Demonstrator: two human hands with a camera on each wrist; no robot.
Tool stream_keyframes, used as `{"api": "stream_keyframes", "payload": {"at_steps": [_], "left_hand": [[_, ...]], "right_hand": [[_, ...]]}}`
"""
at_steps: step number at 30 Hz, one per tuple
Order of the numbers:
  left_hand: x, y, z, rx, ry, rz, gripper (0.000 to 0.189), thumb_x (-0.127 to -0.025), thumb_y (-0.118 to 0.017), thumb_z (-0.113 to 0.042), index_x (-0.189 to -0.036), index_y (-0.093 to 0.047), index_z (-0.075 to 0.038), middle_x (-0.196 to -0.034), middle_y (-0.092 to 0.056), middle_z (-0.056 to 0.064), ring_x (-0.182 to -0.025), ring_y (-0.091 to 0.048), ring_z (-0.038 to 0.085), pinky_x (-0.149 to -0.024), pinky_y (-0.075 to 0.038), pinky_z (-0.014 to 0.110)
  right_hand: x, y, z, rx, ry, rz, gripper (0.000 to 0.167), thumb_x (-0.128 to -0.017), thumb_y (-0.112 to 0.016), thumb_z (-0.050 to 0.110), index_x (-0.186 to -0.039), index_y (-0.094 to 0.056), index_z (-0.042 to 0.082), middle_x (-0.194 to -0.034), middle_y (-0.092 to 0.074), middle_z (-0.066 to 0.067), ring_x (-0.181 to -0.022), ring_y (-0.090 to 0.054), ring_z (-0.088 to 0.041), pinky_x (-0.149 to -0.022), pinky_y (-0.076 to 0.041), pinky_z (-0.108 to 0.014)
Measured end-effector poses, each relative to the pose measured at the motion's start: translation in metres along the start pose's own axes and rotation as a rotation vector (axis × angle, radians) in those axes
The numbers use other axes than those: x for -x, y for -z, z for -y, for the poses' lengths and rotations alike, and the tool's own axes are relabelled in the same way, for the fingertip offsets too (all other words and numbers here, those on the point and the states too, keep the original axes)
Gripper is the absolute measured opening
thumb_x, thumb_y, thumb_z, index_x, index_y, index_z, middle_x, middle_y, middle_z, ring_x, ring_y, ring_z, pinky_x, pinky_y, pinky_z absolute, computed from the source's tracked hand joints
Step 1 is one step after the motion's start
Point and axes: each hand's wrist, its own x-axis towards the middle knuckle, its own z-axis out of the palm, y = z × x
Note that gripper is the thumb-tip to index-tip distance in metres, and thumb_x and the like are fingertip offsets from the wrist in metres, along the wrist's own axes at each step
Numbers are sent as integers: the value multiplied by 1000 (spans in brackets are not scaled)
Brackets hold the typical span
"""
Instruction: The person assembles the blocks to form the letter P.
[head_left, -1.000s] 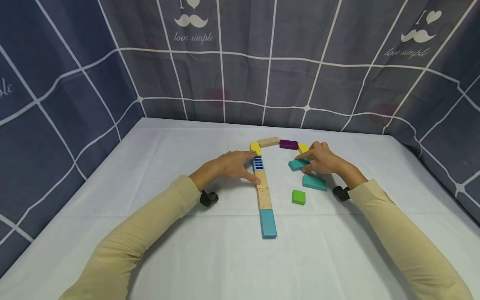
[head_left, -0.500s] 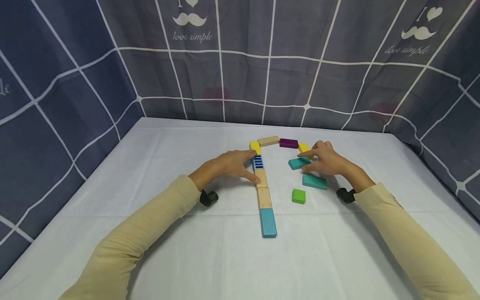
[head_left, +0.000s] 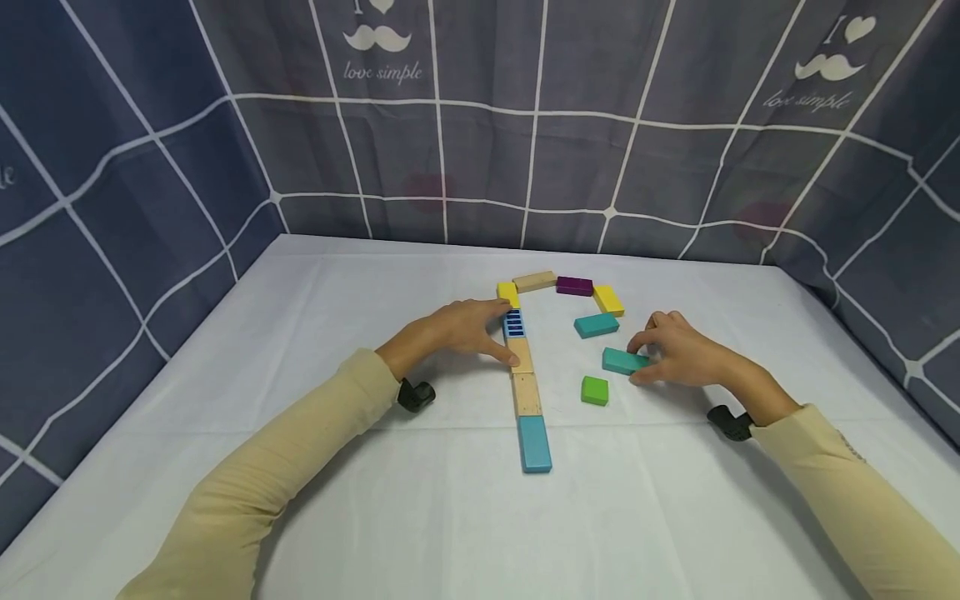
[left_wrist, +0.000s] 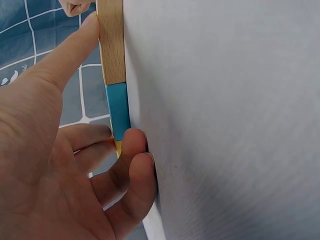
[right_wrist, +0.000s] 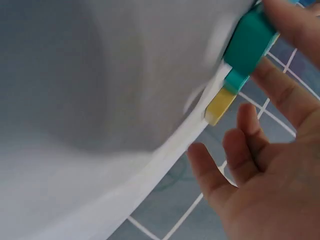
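In the head view, my left hand (head_left: 467, 327) rests along the left side of a line of blocks, its thumb and fingers spread. In the left wrist view its thumb touches a plain wooden block (left_wrist: 112, 42), and its fingers are near a blue block (left_wrist: 118, 111). My right hand (head_left: 686, 357) holds the right end of a teal block (head_left: 621, 361) between thumb and index finger. The right wrist view shows that teal block (right_wrist: 250, 42) between those two, the other fingers off it. Behind it lies another teal block (head_left: 596, 325), untouched.
A yellow block (head_left: 608, 300), a purple block (head_left: 574, 286) and a wooden block (head_left: 535, 281) curve from the line's far end. A green block (head_left: 595, 390) lies nearer. The line's near end is a blue block (head_left: 535, 443). A dark checked curtain (head_left: 480, 150) surrounds the white-covered table (head_left: 360, 508).
My right hand has let go of the farther teal block and moved right and nearer, to the other teal block. The left hand stays where it was.
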Motion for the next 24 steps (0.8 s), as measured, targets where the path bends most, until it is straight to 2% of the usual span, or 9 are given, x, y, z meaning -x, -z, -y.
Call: {"api": "stream_keyframes", "payload": {"at_steps": [5, 11, 18, 24], "left_hand": [[-1, 0, 1, 14, 13, 6, 102, -74, -72, -71, -156, -33, -24, -161, -28, 2, -147, -24, 27, -114, -26, 52], [-1, 1, 1, 9, 14, 9, 101, -74, -71, -70, -156, -33, -24, -160, -28, 2, -146, -24, 28, -113, -26, 54], [-2, 0, 1, 9, 9, 12, 101, -74, -71, -71, -155, -34, -24, -161, -28, 1, -146, -25, 29, -113, -26, 55], [-1, 1, 1, -2, -13, -1, 100, -75, -71, -70, -155, -35, -21, -161, -28, 1, -146, -26, 29, -113, -26, 54]], "right_hand": [[-9, 1, 9, 1, 39, -73, 33, -78, -84, 22, -107, -75, 8, -97, -50, -11, -97, -38, -29, -75, -36, -39], [-37, 2, 29, -21, 63, -125, 36, -79, -83, 21, -111, -75, 5, -100, -51, -14, -99, -37, -30, -77, -35, -41], [-75, 0, 48, 2, 63, -92, 38, -80, -82, 22, -113, -74, 6, -100, -51, -15, -98, -36, -30, -78, -34, -41], [-94, 2, 54, 61, 56, -56, 39, -80, -81, 23, -115, -74, 6, -100, -53, -15, -99, -38, -31, -78, -34, -41]]}}
